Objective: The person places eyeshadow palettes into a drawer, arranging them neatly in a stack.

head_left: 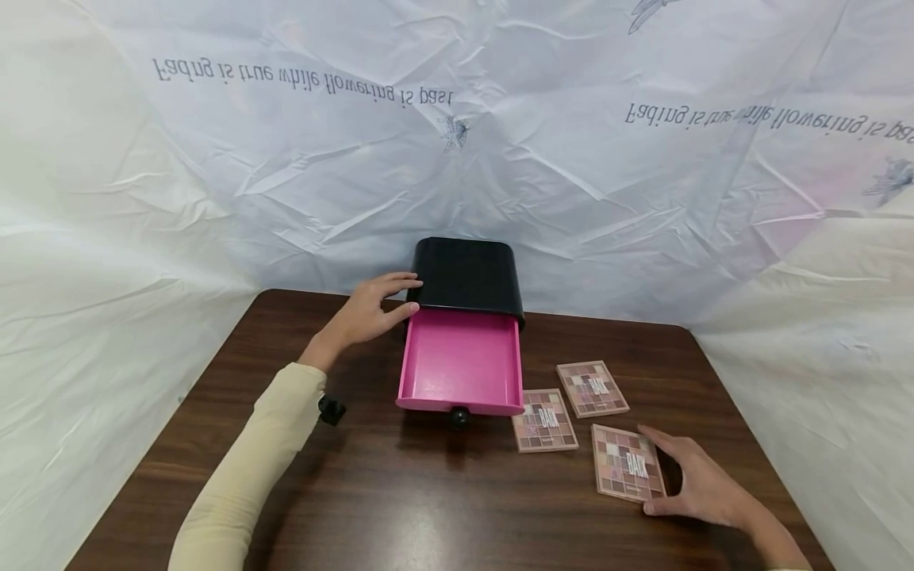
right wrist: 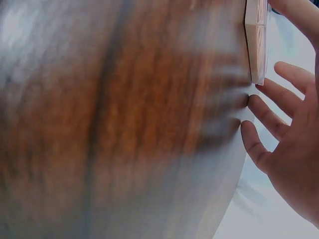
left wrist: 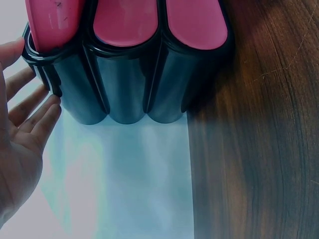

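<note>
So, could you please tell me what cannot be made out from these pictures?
Head: the upper-left corner of the left palette, hidden behind the open pink drawer.
Head: the drawer's rear part, covered by the black case.
Head: the small print below "BACK" on the palettes, too small to read.
Left wrist: the pink panels' full extent, cut off by the top edge.
Right wrist: most of one palette, cut off by the top edge.

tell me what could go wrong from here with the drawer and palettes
The right grip spans one side of the nearest palette, which might tilt or slip if lifted. The left grip lies close to the open drawer and could get pinched on closing. In the head view, the drawer's front corner overlaps another palette, so lifting that one might bump it.
</note>
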`<state>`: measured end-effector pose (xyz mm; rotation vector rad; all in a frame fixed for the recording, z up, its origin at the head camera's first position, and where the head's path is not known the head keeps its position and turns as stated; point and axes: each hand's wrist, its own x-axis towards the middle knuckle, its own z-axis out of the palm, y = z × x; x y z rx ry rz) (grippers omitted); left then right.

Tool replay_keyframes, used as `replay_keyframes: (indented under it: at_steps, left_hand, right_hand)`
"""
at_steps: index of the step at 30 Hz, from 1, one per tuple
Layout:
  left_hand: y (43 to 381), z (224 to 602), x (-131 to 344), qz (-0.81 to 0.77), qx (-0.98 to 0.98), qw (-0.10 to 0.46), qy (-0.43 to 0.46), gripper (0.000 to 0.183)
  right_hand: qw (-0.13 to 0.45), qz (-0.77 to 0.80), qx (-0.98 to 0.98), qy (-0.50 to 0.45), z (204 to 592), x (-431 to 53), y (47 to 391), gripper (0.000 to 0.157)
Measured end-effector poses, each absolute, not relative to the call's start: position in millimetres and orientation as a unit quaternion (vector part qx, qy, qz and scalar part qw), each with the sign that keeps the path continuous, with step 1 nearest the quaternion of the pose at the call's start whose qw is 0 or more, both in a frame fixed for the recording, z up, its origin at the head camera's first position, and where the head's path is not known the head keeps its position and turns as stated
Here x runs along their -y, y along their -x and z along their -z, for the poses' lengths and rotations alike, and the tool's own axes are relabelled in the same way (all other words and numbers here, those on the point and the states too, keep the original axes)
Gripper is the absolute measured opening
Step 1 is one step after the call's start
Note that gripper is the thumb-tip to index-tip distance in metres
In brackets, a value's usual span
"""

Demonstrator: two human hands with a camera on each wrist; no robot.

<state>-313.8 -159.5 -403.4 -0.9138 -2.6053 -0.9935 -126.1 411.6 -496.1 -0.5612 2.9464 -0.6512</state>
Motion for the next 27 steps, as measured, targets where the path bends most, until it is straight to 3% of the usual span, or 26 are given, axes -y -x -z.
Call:
replay_keyframes:
  at_steps: [17,27]
  left_hand:
    - [314.2,405.5,158.4,0.340,0.880,0.105,0.313,0.053]
    - [314.3,405.1,159.5,0.340,0.882,0.102,0.309,0.054]
  right_hand:
    - [0.063,0.193,-0.968,0.146,496.0,-410.4,121.5,0.111]
    - [0.044,0.191,-0.972,0.127,492.6,-411.5,116.5,0.113]
